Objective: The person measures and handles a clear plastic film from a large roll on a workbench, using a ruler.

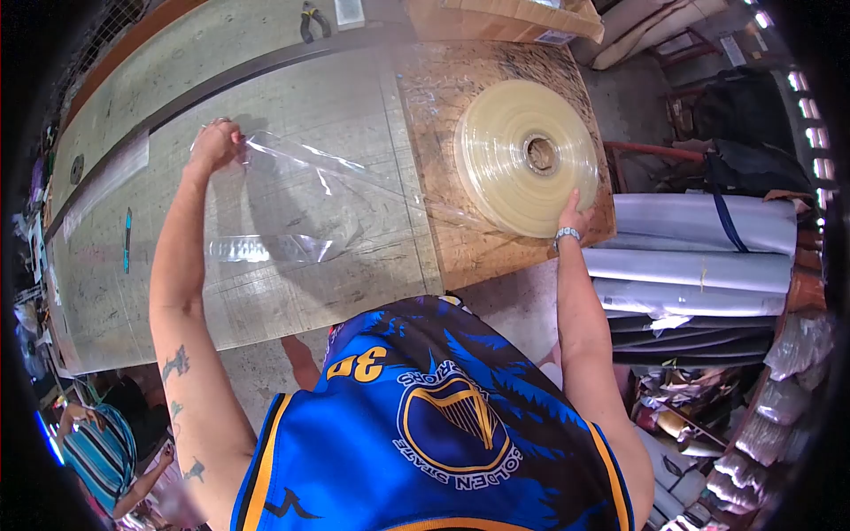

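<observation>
My left hand (217,146) is closed on the end of a clear plastic film (297,203), up over the grey tabletop. The film hangs in loose folds from the fingers and runs right to a large roll of clear plastic film (500,159). That roll lies flat on a wooden board, its round cardboard core facing up. Against the roll's near right edge rests my right hand (574,219), fingers stretched out along the rim, with a watch at the wrist. The roll hides part of this hand.
A dark metal strip (239,84) crosses the grey table (354,274). Pliers (313,24) lie beyond it, a blue pen-like tool (127,239) to the left. A cardboard box (505,19) stands behind the roll. Large wrapped rolls (691,265) lie at right. Another person (111,456) is at lower left.
</observation>
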`<act>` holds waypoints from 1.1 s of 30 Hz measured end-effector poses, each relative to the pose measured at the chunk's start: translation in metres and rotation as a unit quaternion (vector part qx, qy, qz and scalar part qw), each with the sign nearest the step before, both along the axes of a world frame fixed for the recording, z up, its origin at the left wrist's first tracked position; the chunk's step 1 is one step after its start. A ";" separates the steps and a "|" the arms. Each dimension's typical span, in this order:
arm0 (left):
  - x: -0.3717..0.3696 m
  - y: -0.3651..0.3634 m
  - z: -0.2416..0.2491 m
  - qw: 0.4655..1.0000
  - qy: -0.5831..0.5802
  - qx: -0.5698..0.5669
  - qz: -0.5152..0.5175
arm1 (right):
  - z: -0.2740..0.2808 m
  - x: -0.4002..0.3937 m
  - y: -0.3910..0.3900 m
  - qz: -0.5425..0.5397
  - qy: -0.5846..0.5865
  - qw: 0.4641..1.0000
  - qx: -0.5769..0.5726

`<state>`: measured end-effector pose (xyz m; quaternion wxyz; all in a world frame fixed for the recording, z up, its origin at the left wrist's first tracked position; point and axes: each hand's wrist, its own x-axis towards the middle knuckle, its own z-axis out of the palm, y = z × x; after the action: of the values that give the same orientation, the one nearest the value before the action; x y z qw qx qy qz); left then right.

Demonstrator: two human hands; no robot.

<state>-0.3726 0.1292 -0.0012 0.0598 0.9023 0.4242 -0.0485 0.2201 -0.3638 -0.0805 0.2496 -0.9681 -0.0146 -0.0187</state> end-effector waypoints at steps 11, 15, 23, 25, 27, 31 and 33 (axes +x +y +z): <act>0.065 -0.038 0.047 0.983 -0.157 0.085 0.026 | 0.036 0.065 -0.012 0.150 -0.017 0.987 0.052; 0.252 -0.174 0.037 0.921 -0.344 -0.164 0.077 | -0.003 0.165 0.022 0.266 -0.013 0.958 0.105; 0.410 -0.300 -0.043 0.923 -0.314 -0.068 0.210 | 0.047 0.147 0.092 0.417 0.031 0.908 -0.023; 0.411 -0.290 -0.043 0.931 -0.304 -0.066 0.190 | 0.041 0.148 0.090 0.419 0.028 0.907 -0.013; 0.412 -0.272 -0.049 0.944 -0.295 -0.064 0.136 | 0.036 0.143 0.076 0.391 0.039 0.919 0.009; 0.437 -0.215 -0.034 0.948 -0.290 -0.126 0.019 | 0.042 0.103 0.041 0.260 0.045 0.964 0.027; 0.454 -0.179 -0.042 0.945 -0.283 -0.148 -0.075 | 0.033 0.071 0.023 0.203 0.030 0.978 0.036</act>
<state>0.0817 -0.0497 -0.0430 0.3068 0.8891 0.3084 0.1422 0.2914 -0.3412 -0.0472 0.2831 -0.9356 -0.2022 0.0609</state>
